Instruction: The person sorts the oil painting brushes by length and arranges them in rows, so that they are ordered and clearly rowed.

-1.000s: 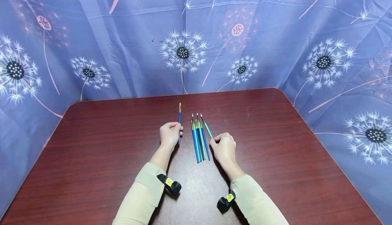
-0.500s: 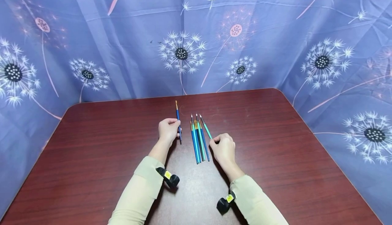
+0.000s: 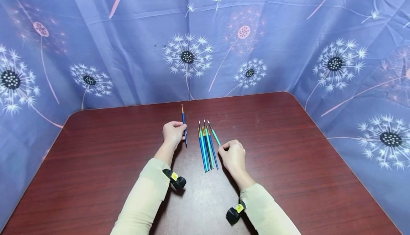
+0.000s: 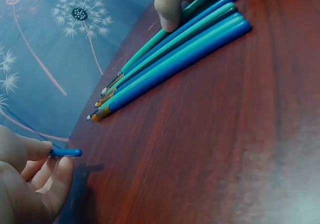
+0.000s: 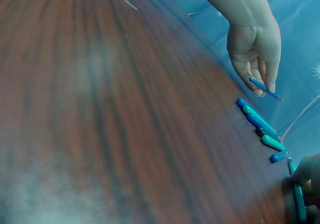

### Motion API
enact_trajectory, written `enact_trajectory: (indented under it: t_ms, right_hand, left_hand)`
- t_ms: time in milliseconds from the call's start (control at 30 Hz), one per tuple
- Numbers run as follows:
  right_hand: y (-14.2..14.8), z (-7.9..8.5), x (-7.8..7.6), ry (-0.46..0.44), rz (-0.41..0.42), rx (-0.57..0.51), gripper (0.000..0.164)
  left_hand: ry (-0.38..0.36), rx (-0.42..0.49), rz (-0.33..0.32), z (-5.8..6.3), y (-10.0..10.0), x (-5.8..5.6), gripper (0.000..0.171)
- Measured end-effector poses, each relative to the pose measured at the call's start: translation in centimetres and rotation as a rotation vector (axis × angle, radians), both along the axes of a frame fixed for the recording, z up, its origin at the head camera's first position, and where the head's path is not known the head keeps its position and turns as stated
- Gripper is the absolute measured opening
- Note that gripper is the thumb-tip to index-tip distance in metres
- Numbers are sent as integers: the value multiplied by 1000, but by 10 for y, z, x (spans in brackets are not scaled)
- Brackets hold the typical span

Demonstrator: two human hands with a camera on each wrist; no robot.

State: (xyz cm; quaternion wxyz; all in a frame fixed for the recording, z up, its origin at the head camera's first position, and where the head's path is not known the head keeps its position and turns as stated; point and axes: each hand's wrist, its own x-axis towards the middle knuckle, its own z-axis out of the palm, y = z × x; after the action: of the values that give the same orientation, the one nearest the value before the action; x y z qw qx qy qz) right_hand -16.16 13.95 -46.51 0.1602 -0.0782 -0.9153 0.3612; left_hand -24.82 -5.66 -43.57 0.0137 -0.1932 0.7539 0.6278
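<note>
In the head view my left hand (image 3: 173,133) pinches a blue paintbrush (image 3: 185,135) between thumb and fingers, its bristle end pointing to the far edge. The left wrist view shows that brush's blue handle end (image 4: 70,152) held above the table. My right hand (image 3: 234,154) pinches a green paintbrush (image 3: 215,135) at the right of the group; its lower handle is hidden by the hand. Between the hands several blue, green and dark paintbrushes (image 3: 206,153) lie side by side on the table, bristles away from me.
The dark red wooden table (image 3: 288,178) bears the brushes. A blue curtain (image 3: 144,50) with dandelion prints hangs along its back and sides. A black camera (image 3: 179,182) sits on the left wrist, another camera (image 3: 233,215) on the right.
My left hand has moved slightly left and away with the blue paintbrush, which has tilted so its bristle end leans left. The right hand and its green paintbrush stay nearly still.
</note>
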Motion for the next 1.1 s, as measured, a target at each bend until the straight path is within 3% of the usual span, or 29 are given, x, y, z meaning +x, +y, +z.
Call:
enact_trajectory:
  t_ms: [800, 1100]
  right_hand:
    - [1, -2, -1, 17, -6, -3, 7]
    - [0, -2, -1, 1, -3, -9, 7]
  left_hand:
    - [-3, -104, 7, -3, -9, -36, 15]
    - [-30, -175, -21, -2, -8, -44, 14]
